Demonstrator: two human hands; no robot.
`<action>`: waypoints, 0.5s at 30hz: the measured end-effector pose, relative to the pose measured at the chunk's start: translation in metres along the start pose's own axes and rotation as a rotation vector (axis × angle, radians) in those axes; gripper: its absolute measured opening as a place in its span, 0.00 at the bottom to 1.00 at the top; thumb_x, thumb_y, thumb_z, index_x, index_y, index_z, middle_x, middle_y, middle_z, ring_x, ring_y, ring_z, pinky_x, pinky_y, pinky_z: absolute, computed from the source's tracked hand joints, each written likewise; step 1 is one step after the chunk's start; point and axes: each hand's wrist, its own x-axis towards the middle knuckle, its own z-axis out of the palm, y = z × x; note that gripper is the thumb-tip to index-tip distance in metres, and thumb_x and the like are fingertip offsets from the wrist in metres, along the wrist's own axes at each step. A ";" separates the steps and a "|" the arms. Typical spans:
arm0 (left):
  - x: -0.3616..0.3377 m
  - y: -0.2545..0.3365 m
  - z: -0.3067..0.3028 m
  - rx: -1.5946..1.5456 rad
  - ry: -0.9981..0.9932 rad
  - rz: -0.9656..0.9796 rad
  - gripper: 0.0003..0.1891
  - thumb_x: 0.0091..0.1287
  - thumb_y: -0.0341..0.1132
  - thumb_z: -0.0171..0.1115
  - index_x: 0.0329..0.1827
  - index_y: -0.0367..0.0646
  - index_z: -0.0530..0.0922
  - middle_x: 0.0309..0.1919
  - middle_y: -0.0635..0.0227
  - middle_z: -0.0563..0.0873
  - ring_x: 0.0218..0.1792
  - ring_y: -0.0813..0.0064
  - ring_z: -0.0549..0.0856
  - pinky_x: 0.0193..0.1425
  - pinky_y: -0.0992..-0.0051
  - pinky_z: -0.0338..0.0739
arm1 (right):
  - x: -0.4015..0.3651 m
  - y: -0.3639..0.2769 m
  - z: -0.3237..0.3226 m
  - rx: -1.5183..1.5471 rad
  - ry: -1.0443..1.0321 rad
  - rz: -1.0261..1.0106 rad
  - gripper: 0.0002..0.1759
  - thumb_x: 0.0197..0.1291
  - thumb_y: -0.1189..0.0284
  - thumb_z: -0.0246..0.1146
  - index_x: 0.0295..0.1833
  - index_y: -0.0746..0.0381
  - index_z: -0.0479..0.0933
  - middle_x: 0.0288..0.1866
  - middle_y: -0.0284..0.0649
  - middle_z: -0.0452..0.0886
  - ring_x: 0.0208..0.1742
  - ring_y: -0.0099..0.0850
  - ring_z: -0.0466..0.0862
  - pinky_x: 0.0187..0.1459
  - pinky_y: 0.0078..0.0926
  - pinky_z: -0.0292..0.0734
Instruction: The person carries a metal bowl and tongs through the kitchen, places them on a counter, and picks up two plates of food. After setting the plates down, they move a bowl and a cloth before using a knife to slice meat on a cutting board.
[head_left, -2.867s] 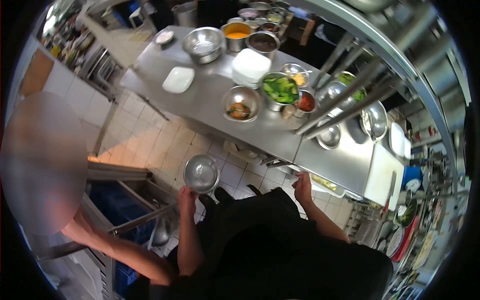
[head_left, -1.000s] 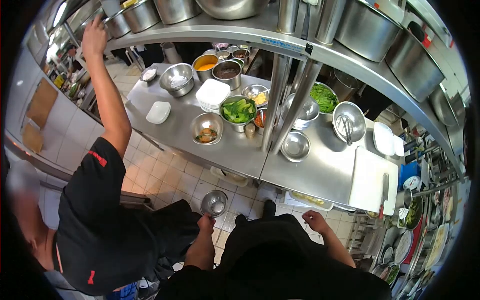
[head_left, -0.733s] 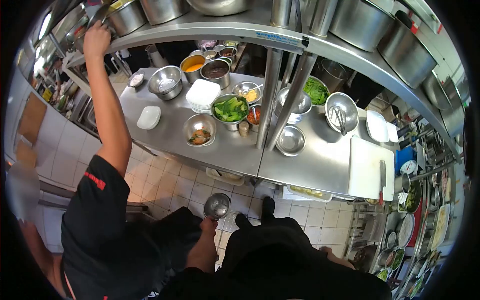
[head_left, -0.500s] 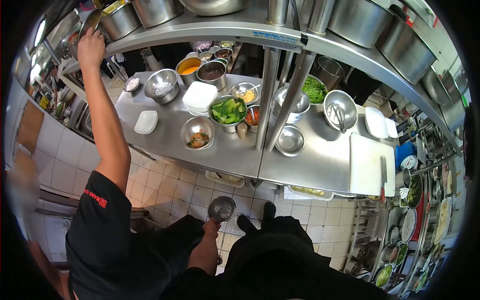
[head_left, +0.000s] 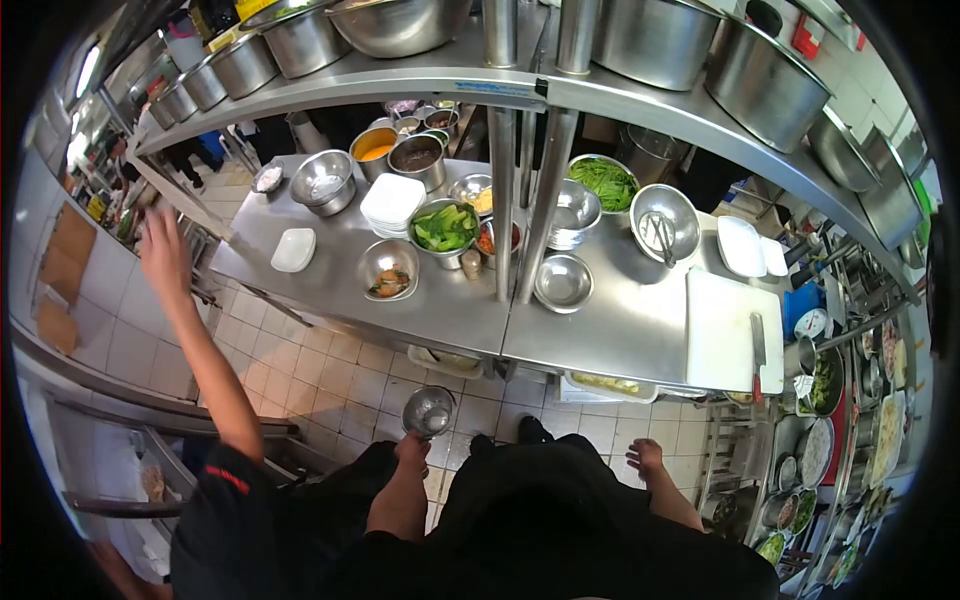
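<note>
My left hand (head_left: 412, 452) is closed on the edge of a small round steel bowl (head_left: 430, 412), held low over the floor in front of the counter. Any handle on the bowl is hidden. My right hand (head_left: 646, 457) hangs beside my body at the right, fingers loosely apart, holding nothing. Ahead of both hands stands the steel counter (head_left: 460, 325). On it are a bowl of cooked food (head_left: 389, 280), a pot of leafy greens (head_left: 443, 228), stacked white plates (head_left: 392, 203) and a steel bowl (head_left: 564, 283).
At the left, a co-worker's bare arm (head_left: 205, 350) reaches up, its hand blurred. A white cutting board (head_left: 722, 325) with a knife (head_left: 757, 350) lies at the counter's right. Large pots (head_left: 655, 45) line the overhead shelf (head_left: 400, 95). Food trays (head_left: 816, 450) stand far right.
The co-worker's hand has come down from the shelf and released the metal vessel it held. My right hand has come into view. My left hand still holds the bowl. The view has shifted.
</note>
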 end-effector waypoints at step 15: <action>-0.091 -0.206 -0.071 -0.347 0.175 -0.415 0.02 0.56 0.30 0.58 0.30 0.43 0.76 0.23 0.66 0.76 0.23 0.72 0.77 0.25 0.72 0.74 | 0.094 0.095 -0.049 -1.575 -0.407 -0.373 0.20 0.61 0.56 0.56 0.53 0.55 0.79 0.53 0.38 0.81 0.55 0.35 0.78 0.55 0.35 0.74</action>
